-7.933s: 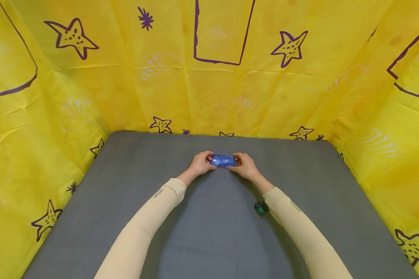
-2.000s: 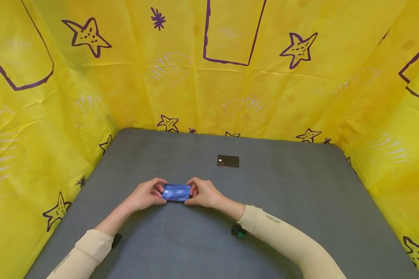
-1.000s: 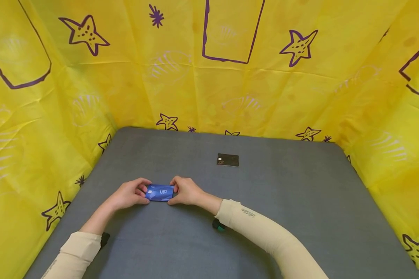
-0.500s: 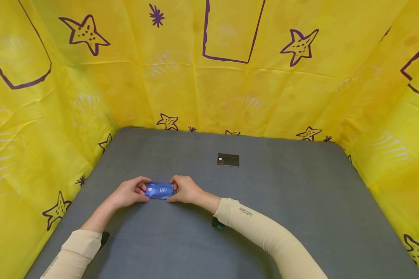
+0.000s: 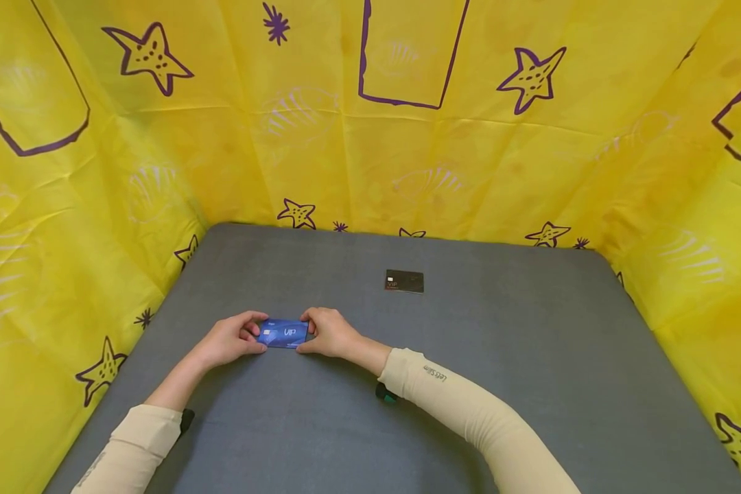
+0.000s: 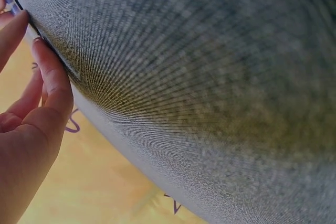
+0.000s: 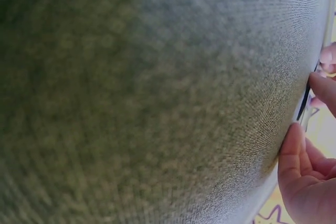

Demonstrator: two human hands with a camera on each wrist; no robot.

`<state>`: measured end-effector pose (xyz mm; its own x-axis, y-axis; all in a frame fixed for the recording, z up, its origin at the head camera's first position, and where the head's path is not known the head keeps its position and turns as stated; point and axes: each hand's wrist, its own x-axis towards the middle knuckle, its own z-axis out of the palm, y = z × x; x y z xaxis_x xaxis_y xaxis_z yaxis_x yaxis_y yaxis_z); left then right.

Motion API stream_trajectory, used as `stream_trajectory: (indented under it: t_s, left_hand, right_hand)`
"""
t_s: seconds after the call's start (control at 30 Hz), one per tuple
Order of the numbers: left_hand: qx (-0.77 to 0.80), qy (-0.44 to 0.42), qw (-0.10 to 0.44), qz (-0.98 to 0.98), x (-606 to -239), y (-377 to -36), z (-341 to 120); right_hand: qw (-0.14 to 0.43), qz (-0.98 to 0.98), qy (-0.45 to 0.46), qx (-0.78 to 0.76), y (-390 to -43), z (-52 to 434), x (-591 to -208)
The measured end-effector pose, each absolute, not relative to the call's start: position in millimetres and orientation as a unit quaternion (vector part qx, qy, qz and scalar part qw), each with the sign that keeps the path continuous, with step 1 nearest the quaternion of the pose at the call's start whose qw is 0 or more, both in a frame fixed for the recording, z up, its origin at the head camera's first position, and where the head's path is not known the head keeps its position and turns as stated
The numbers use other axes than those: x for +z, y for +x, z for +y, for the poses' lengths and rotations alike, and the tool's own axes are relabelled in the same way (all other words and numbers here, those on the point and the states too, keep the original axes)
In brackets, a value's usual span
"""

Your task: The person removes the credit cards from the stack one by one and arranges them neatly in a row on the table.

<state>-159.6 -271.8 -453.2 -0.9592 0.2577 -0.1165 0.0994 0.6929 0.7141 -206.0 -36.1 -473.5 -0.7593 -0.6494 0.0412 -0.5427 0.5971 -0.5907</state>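
A blue card [image 5: 283, 333] with "VIP" lettering and a small chip mark lies face up between my two hands, left of the table's middle. My left hand [image 5: 228, 337] pinches its left short edge, thumb at the near corner and fingers at the far one. Its right short edge is held the same way by my right hand [image 5: 332, 334]. In the right wrist view, the card's dark thin edge [image 7: 304, 100] shows close to the cloth; whether it touches is unclear. Farther back and to the right, a black VIP card [image 5: 404, 281] lies flat, apart from both hands.
The grey cloth-covered table [image 5: 500, 329] has rounded back corners. Yellow printed fabric [image 5: 370, 158] with starfish drawings encloses it at the back and both sides. A dark band with a green part [image 5: 385, 393] sits under my right wrist.
Since the earliest frame, both hands have brought the blue card nearer and leftward, and the black card shows where it was. Over the last second, hands and card have barely moved.
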Motion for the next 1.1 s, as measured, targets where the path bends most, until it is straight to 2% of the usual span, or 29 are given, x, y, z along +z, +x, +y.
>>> stream_trajectory:
  t_s: [1.1]
  left_hand:
    - [0.375, 0.100, 0.103, 0.916, -455.3, -159.5, -270.4]
  right_hand:
    - [0.103, 0.888, -0.332, -0.303, -204.3, -33.4, -471.9]
